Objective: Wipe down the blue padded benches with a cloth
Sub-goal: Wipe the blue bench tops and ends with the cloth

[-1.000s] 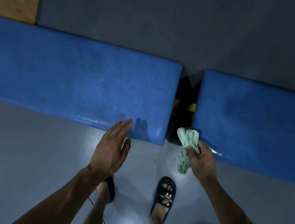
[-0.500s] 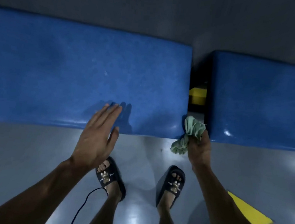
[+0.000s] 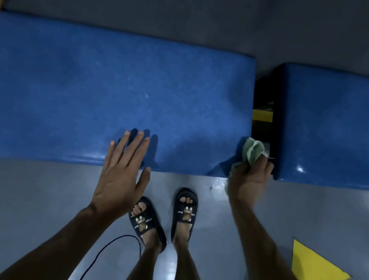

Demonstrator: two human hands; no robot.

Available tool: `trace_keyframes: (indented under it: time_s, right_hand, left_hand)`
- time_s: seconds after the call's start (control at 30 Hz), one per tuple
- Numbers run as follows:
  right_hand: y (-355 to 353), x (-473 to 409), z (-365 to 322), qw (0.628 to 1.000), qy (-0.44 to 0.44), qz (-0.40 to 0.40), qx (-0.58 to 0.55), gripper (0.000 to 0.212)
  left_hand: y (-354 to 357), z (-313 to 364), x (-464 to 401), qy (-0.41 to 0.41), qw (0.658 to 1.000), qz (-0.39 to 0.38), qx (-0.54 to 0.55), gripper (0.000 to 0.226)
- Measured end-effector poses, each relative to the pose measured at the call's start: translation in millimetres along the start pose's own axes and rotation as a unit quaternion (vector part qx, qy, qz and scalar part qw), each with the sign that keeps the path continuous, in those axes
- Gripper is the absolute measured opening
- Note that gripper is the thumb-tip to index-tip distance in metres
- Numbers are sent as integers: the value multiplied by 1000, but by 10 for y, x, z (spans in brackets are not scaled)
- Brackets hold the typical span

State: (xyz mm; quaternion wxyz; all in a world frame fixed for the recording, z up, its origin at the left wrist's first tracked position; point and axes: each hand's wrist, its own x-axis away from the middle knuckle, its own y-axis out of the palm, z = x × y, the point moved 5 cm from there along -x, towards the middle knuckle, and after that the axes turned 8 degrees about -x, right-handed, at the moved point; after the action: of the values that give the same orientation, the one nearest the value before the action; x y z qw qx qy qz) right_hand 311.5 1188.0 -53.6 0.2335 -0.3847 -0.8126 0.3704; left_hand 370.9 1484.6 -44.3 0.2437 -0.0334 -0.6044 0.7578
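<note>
Head view: our right hand grips a crumpled pale-green cloth at the long blue padded worktop corner; our left hand hovers flat, fingers straight.

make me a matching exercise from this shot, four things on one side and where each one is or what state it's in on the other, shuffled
Things:
1. left hand
2. green cloth
3. yellow triangle
4. black cord

Place or state:
A. painted on the grey floor at lower right
B. open, fingers straight over the long blue bench's front edge
C. trailing across the floor beside the left foot
D. bunched in the right hand at the gap between the benches

Pairs: 1-B, 2-D, 3-A, 4-C
</note>
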Motion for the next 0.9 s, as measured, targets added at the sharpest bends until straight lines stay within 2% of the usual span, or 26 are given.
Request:
trace_keyframes:
  time_s: [0.07, 0.17, 0.27, 0.33, 0.4, 0.47, 0.53, 0.6, 0.67, 0.77, 0.9]
  right_hand:
    - [195, 322, -265, 995, -75, -43, -42, 39]
    - [601, 876, -632, 961, -210, -177, -13, 48]
    - [720, 915, -798, 904, -321, -278, 55, 51]
    - [539, 613, -663, 864, -389, -300, 111, 48]
    - [255, 170, -413, 880, -364, -271, 139, 49]
    - [-36, -179, -183, 931, -269, -216, 121, 47]
    - [-156, -247, -56, 968, -173, -161, 79, 50]
    - [-59, -25, -119, 981, -123, -146, 28, 55]
    - [236, 389, -383, 971, -154, -183, -28, 51]
    - [689, 1037, -815, 925, -260, -279, -6, 47]
    - [691, 945, -826, 882, -326, -339, 33, 51]
  left_hand:
    - [-22, -31, 9, -8, 1000, 2, 7, 65]
    - [-71, -42, 30, -16, 1000, 4, 13, 65]
    - [-113, -41, 48, -20, 1000, 9, 18, 64]
    - [-121, -43, 52, -23, 999, 11, 31, 64]
    - [-119, -34, 56, -30, 999, 13, 35, 64]
    - [-111, -11, 71, -30, 999, 18, 42, 64]
    - [-122, 8, 84, -31, 998, 23, 46, 64]
    - [-149, 14, 96, -38, 998, 28, 46, 64]
    - [-189, -5, 131, -45, 998, 31, 41, 63]
    - [-268, -4, 153, -42, 998, 36, 31, 61]
    - [-342, 6, 123, -47, 998, 45, 14, 60]
